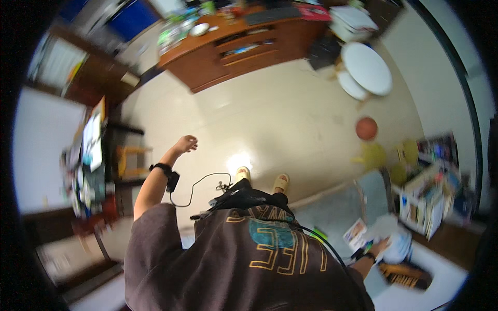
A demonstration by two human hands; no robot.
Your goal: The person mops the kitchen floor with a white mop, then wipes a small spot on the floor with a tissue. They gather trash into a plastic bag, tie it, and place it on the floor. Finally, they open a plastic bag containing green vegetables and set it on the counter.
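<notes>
My left hand [187, 144] hangs over the tiled floor, its fingers loosely bent and apart with nothing in them. A black strap with a small dark box [173, 182] sits on that forearm, and a thin black cable runs from it. Out to the right, my right hand [381, 247] reaches to a clear and pale blue plastic bag [397, 243] on a grey sofa [327, 212]. Blur hides whether the fingers grip the bag. Beside it lie a printed sheet [355, 234] and a dark item with orange lettering [406, 275]. A bright green object [319, 234] rests nearer my body.
A brown wooden desk [206, 66] with a cluttered top stands ahead. White round-topped stools [367, 68], a basketball [366, 128] and a yellow-green stool [371, 155] are at right. A white book rack [422, 206] adjoins the sofa. A small wooden stool [132, 161] stands left.
</notes>
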